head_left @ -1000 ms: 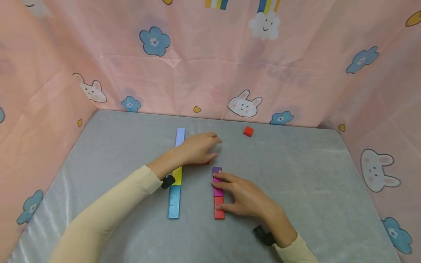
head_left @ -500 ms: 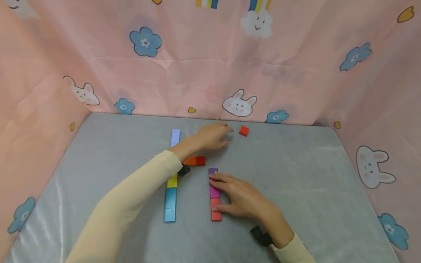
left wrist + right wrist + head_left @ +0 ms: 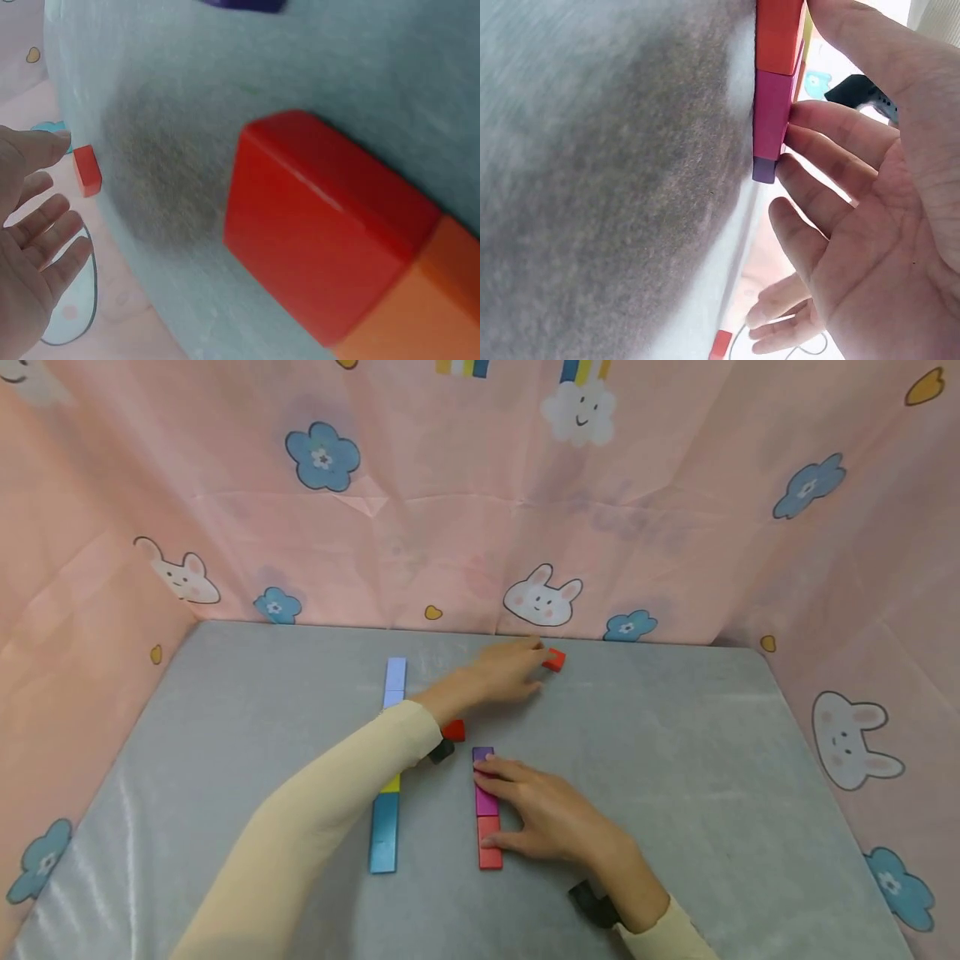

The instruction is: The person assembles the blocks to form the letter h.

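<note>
My left hand [image 3: 504, 672] reaches out over the back of the table, its fingers spread and holding nothing. Just beyond its fingertips lies a small red block [image 3: 555, 660], also seen in the left wrist view as a loose red block [image 3: 88, 171] apart from the fingers. My right hand [image 3: 551, 814] rests against a straight row of blocks, fingers extended: a purple block [image 3: 478, 752], a magenta block [image 3: 487, 803] and a lighter red block [image 3: 491, 856]. Its thumb lies by the lighter red one and its fingertips by the magenta and purple ones.
A longer row has light blue blocks [image 3: 395, 675] at the back, a yellow block [image 3: 391, 785] and blue blocks [image 3: 384, 833] in front; my left sleeve covers part. Under the left wrist, a red block [image 3: 315, 225] abuts an orange block [image 3: 431, 300]. A pink curtain [image 3: 420, 543] borders the table.
My left hand has moved right and farther back, from above the red and orange blocks to the loose red block. My right hand stays at its row. The head view has shifted slightly.
</note>
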